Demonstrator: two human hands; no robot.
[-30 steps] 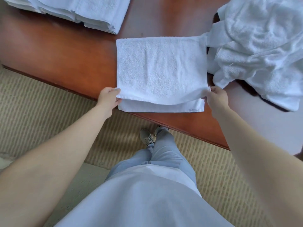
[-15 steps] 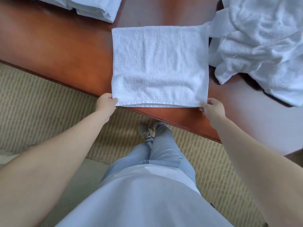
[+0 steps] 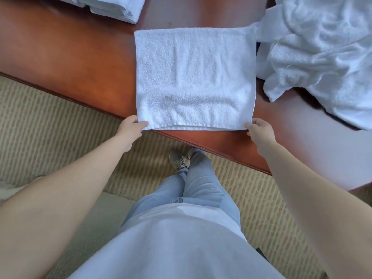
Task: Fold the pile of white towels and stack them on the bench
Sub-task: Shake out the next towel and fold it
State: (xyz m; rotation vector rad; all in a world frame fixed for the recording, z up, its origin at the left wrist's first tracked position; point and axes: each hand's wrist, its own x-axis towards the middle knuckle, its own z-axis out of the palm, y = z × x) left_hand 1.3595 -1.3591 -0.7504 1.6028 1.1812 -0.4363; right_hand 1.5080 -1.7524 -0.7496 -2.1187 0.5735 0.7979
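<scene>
Head view. A folded white towel (image 3: 194, 77) lies flat on the reddish-brown wooden worktop (image 3: 80, 63), squared up, with its near edge at the worktop's front edge and slightly overhanging it. Two layers are visible along that near edge.

Left hand (image 3: 130, 127): at the towel's near-left corner, thumb on top of the cloth, fingers curled beneath; it pinches the corner.

Right hand (image 3: 259, 130): at the near-right corner, fingers (image 3: 250, 125) curled down onto the hem, gripping it. Both forearms extend straight out from the body.

Unfolded pile of white towels (image 3: 322, 53): crumpled heap on the worktop to the right, its left fringe touching or just beside the flat towel's far-right corner; I cannot tell which. Part of the heap lies over something dark, not identifiable.

Stack of folded towels (image 3: 112, 7): far left on the worktop, cut off by the top of the frame, well apart from the flat towel.

Below: the person's pale top, light blue jeans (image 3: 199, 186) and a grey shoe (image 3: 177, 159), standing on a striped beige carpet (image 3: 50, 121).
</scene>
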